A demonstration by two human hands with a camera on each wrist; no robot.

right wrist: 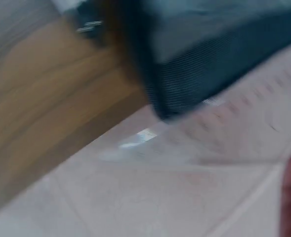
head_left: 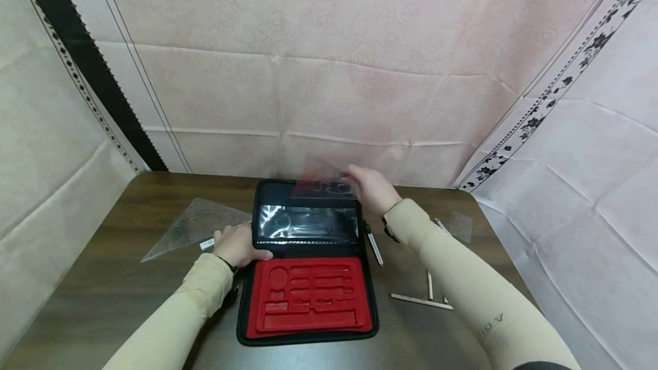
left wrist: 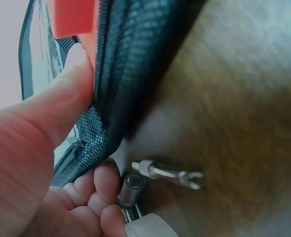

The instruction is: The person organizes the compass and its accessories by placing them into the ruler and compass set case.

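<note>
The right hand is pinching a clear, pinkish plastic sheet over the far-right corner of the open black fabric case; the left hand, fingers clamping the case's left edge, should be bracing firmly.

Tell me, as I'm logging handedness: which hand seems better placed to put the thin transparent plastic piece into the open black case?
Probably the right hand: it holds the piece near the upper flap. The left hand grips the case at its left side, seemingly better for steadying.
</note>
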